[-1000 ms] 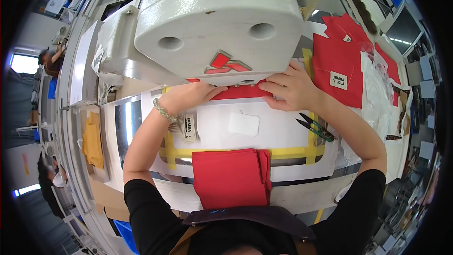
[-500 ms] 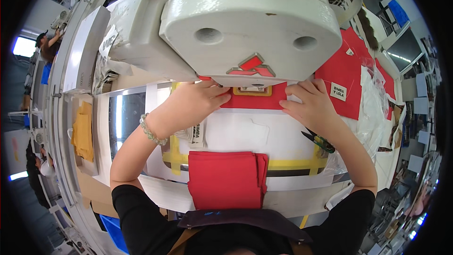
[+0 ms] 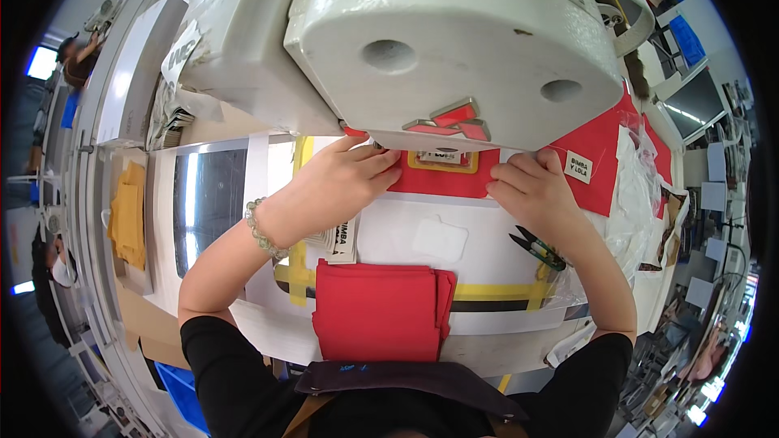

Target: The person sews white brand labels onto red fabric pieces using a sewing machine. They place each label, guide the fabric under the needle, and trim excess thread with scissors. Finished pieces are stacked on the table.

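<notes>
Pressing red fabric piece (image 3: 442, 182) flat under sewing machine head (image 3: 454, 40): left hand (image 3: 341, 182) & right hand (image 3: 531, 195) both open, fingers spread, nothing gripped. Small label (image 3: 442, 158) positioned on fabric, stitching apparently not finished. Folded red stack (image 3: 377, 312) waits nearer body; thread snips (image 3: 537, 247) by right wrist.

Folded cloth stack (image 3: 375, 311) lies before sewing machine head (image 3: 454, 40), snips (image 3: 537, 247) to its right

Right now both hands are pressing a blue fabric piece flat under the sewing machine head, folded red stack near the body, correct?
Not quite: the fabric piece under the left hand and right hand is red, not blue, as the head view shows. The rest holds: it lies beneath the sewing machine head, and the folded red stack sits near the body.
</notes>
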### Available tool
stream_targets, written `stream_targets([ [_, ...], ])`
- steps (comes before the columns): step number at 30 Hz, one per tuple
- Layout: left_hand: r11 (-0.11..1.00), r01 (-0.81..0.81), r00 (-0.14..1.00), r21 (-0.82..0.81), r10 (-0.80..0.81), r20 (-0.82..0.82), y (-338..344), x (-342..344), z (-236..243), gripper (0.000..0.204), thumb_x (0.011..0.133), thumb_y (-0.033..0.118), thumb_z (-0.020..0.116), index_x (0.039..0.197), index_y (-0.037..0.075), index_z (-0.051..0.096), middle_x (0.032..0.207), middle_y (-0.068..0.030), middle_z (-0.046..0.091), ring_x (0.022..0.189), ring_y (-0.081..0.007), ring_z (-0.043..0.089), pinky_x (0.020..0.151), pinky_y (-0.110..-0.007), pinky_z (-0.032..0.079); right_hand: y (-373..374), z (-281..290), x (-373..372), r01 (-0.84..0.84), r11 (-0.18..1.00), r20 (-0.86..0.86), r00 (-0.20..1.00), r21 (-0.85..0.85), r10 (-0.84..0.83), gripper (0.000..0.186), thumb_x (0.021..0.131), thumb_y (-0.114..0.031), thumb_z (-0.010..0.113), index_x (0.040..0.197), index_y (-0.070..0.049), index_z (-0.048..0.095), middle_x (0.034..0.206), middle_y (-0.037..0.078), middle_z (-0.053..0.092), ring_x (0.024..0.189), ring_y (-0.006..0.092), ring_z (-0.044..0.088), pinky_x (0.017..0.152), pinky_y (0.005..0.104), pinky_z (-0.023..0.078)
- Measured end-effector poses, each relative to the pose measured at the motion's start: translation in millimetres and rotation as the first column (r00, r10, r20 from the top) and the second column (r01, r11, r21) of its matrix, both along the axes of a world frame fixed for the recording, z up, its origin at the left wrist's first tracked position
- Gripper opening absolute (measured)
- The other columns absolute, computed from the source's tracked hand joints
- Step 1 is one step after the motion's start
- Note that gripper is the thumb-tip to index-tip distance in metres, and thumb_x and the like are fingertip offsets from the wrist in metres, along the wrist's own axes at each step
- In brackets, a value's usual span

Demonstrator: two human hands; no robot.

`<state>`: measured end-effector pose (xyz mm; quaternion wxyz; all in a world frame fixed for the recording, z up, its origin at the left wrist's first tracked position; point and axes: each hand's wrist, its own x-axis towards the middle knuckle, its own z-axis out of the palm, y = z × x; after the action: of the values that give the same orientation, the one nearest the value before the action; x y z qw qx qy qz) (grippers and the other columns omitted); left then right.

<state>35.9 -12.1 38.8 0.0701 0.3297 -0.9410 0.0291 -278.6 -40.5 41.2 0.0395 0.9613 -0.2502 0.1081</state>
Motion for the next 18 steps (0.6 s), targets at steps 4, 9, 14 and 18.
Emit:
stream_targets([
  [4,0.994,-0.04,0.994,-0.102,0.029,-0.104,6.0,-13.3,-13.1,0.028,0.08,0.022,0.072,0.098,0.001,0.068,0.099,-0.0125,0.07,0.092,-0.0225,0.069,0.084,-0.035,0.055,-0.5,-7.6,3.5,0.044,0.998,0.162,0.985,0.043,-0.051,0.012,0.074,-0.009,0.071,0.081,-0.012,0.061,0.091,-0.003,0.059,0.082,0.015,0.055,0.079,0.0341,0.036],
  [9,0.976,-0.007,0.998,-0.216,-0.006,-0.057,8.1,-21.4,-22.7,0.031,0.082,0.026,0.073,0.094,-0.002,0.067,0.089,-0.0159,0.071,0.085,-0.0262,0.071,0.077,-0.034,0.059,0.8,-5.8,0.7,0.15,0.955,0.331,0.914,0.256,-0.232,0.011,0.077,-0.008,0.072,0.082,-0.011,0.063,0.088,-0.002,0.061,0.08,0.0176,0.055,0.078,0.0345,0.035],
  [14,0.981,-0.008,0.998,-0.191,-0.003,-0.059,10.1,-28.4,-20.7,0.023,0.078,0.015,0.069,0.092,-0.002,0.066,0.089,-0.0144,0.07,0.085,-0.0243,0.07,0.078,-0.034,0.058,7.4,-6.6,-0.2,0.167,0.94,0.34,0.902,0.296,-0.267,0.009,0.079,-0.008,0.071,0.084,-0.011,0.063,0.089,-0.001,0.062,0.08,0.0187,0.055,0.079,0.0353,0.034],
  [18,0.979,0.037,0.999,-0.198,-0.042,-0.024,10.4,-24.2,-23.2,0.025,0.071,0.006,0.064,0.093,-0.004,0.066,0.087,-0.0131,0.068,0.084,-0.0242,0.069,0.078,-0.034,0.058,21.1,-9.1,-1.4,0.142,0.979,0.261,0.949,0.149,-0.177,0.014,0.078,-0.008,0.07,0.09,-0.011,0.064,0.093,-0.001,0.062,0.082,0.0172,0.056,0.078,0.0352,0.034],
])
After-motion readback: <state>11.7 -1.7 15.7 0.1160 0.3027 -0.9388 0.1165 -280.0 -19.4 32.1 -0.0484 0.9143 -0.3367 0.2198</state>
